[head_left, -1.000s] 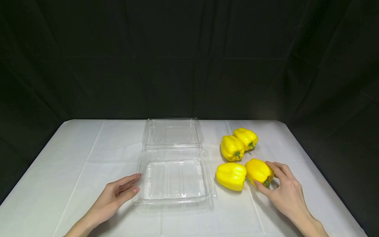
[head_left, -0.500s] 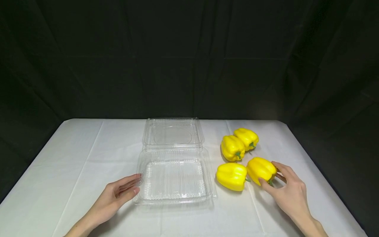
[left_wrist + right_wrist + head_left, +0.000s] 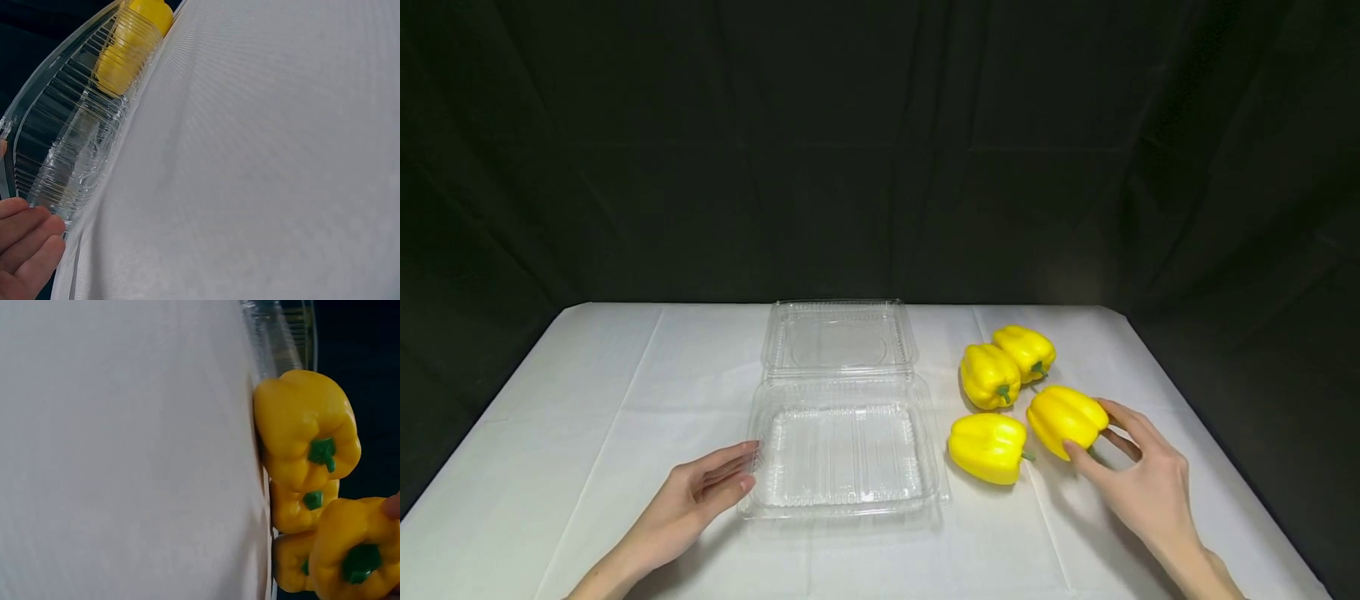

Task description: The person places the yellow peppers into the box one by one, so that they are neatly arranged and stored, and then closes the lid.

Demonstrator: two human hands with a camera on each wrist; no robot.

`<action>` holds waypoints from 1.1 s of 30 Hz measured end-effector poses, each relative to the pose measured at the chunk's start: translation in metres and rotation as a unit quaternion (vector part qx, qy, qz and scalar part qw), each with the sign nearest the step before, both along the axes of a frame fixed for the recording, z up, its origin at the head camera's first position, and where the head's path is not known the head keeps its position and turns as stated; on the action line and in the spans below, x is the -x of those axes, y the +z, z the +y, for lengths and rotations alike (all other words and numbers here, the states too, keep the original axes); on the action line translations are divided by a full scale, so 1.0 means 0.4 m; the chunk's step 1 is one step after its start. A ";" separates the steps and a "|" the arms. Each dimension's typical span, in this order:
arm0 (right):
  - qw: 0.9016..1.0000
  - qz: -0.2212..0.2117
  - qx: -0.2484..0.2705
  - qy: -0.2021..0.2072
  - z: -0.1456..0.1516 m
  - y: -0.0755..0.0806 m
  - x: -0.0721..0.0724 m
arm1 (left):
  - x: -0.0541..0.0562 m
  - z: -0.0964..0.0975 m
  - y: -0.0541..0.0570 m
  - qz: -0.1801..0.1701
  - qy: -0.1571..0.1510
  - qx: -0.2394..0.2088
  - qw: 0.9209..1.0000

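Observation:
In the head view my right hand [image 3: 1138, 475] grips a yellow bell pepper [image 3: 1066, 419] between thumb and fingers. The pepper is tilted and raised a little off the table; in the right wrist view this bell pepper [image 3: 356, 550] shows its green stem, with one fingertip on it. My left hand [image 3: 688, 500] touches the left side of a clear plastic clamshell container [image 3: 842, 508], its fingers fairly straight. The left wrist view shows those fingers [image 3: 31, 240] against the ribbed wall of the container [image 3: 69, 119]. The container lies unfolded, its lid [image 3: 838, 337] towards the back.
Three more yellow bell peppers rest on the white-covered table [image 3: 587, 433], right of the container. One bell pepper [image 3: 987, 448] lies nearest the container; a second pepper [image 3: 989, 375] and third pepper [image 3: 1024, 352] touch farther back. A black curtain [image 3: 820, 167] hangs behind the table.
My right hand has gripped the front right pepper, lifted it slightly and tilted it, drawing it to the right and away from the pepper beside it. The left hand has stayed still.

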State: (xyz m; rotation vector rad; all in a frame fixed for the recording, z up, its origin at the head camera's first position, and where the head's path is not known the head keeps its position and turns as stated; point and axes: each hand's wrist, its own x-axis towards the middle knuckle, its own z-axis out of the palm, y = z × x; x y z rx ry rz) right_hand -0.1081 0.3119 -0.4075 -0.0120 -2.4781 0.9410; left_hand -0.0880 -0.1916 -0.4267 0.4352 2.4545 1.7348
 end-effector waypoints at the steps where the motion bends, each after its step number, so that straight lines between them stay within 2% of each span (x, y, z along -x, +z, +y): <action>1: 1.000 0.000 0.003 -0.001 0.001 0.003 0.000 | 0.000 0.000 0.000 0.001 0.000 0.001 1.000; 11: 1.000 -0.016 0.025 0.001 0.005 0.031 0.004 | -0.003 0.000 0.001 0.007 -0.008 -0.007 1.000; 25: 0.996 0.012 0.058 0.062 -0.045 0.085 0.015 | -0.001 -0.002 0.001 0.003 -0.010 -0.005 1.000; 33: 0.993 0.008 0.063 0.101 -0.075 0.090 0.029 | -0.001 -0.003 -0.001 0.000 -0.018 -0.013 1.000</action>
